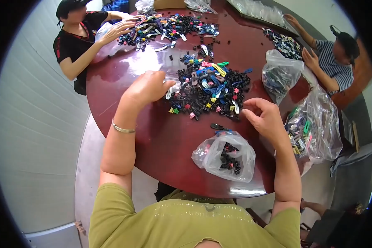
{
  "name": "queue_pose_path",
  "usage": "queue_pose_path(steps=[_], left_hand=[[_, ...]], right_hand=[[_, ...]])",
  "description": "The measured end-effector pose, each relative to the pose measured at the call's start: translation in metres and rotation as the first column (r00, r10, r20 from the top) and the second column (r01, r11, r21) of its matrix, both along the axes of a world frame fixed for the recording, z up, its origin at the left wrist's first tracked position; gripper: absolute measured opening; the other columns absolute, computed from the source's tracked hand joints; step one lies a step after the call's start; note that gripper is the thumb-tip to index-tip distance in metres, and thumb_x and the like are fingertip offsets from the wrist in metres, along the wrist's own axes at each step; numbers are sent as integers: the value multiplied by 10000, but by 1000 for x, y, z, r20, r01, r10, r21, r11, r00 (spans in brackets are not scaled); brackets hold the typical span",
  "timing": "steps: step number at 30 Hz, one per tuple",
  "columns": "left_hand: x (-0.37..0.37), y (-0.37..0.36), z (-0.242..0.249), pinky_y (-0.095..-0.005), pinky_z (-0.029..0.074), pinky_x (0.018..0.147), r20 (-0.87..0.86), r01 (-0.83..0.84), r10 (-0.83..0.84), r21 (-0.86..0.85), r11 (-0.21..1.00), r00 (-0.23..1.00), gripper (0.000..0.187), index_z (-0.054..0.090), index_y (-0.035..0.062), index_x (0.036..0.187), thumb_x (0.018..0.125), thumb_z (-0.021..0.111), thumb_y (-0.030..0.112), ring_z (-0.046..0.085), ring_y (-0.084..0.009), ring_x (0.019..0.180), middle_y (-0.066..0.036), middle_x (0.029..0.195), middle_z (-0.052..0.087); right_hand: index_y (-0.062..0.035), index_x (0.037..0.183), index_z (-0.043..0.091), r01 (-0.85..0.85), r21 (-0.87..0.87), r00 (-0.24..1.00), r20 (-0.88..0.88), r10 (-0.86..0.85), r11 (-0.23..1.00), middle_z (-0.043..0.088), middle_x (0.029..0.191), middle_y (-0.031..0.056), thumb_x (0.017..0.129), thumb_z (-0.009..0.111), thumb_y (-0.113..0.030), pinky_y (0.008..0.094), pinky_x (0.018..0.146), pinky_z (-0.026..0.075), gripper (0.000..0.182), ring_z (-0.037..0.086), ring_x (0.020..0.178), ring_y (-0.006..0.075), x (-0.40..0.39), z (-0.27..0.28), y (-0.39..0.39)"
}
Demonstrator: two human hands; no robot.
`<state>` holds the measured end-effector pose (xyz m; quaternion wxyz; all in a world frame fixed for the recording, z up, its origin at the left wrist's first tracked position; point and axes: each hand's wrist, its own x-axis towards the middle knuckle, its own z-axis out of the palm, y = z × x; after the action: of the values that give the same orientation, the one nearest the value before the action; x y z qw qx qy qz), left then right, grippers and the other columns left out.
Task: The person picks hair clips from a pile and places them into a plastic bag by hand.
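Observation:
A heap of small black hair claws and colourful snap hair clips (219, 89) lies on the table in front of me. At its left edge is my left hand (146, 89), the fingers curled under and mostly hidden, the thumb pointing at the heap. Clear plastic shows beside that thumb; whether I grip it I cannot make out. My right hand (262, 115) is at the heap's right edge, thumb and forefinger apart, nothing visible between them. Nearer my body stands an opened clear plastic bag (246, 151) with black and some pink clips inside. Dark snap clips (220, 126) lie just beyond it.
A round dark-red table (161, 144) carries more clip piles (169, 29) (283, 43). Two people (76, 37) (337, 58) work across from me at left and right. Filled plastic bags (281, 72) (316, 124) sit at right. A tray of clear bags (264, 14) is at the back.

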<state>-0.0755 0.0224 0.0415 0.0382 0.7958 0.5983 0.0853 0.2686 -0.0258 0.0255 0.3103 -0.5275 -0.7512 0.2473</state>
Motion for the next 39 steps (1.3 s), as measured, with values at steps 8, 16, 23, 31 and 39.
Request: queue_pose_path(steps=[8,16,23,31,39], left_hand=[[38,-19,16,-422,547,648,161,9,46,-324,946,986,838,525,-127,1126,681,839,509,696,-350,696,-256,758,671],[79,-27,-14,-420,510,857,336,33,-11,-60,998,942,699,522,-48,1215,713,847,315,650,-362,993,-235,1052,653],[90,-14,-38,-325,545,671,546,141,-259,250,958,796,520,571,-2,1176,737,817,129,683,-194,795,-159,1018,652],[56,-26,0,-407,537,705,367,259,-297,150,954,881,564,574,-10,1126,699,829,256,687,-317,804,-198,996,658],[56,-41,-1,-470,513,802,210,268,-225,-204,942,951,615,472,-45,1029,673,857,276,645,-425,936,-258,946,666]], right_hand=[[3,1155,610,34,-61,962,272,-16,998,672,770,148,701,825,-322,424,693,522,598,672,749,330,-18,-5,1],[17,1121,606,-18,4,996,88,18,1000,676,786,150,752,790,-195,411,690,524,463,668,737,332,-36,-20,8],[18,1163,609,-103,23,956,-274,105,994,691,860,118,823,713,-49,303,715,543,362,686,785,173,-42,-38,19],[-8,1118,649,-109,7,974,-198,108,994,669,900,88,744,795,-110,310,705,527,414,644,787,172,-12,-5,10],[-17,1000,670,-288,-21,924,256,284,957,622,744,83,689,865,-301,326,582,487,464,599,643,186,-31,2,-5]])
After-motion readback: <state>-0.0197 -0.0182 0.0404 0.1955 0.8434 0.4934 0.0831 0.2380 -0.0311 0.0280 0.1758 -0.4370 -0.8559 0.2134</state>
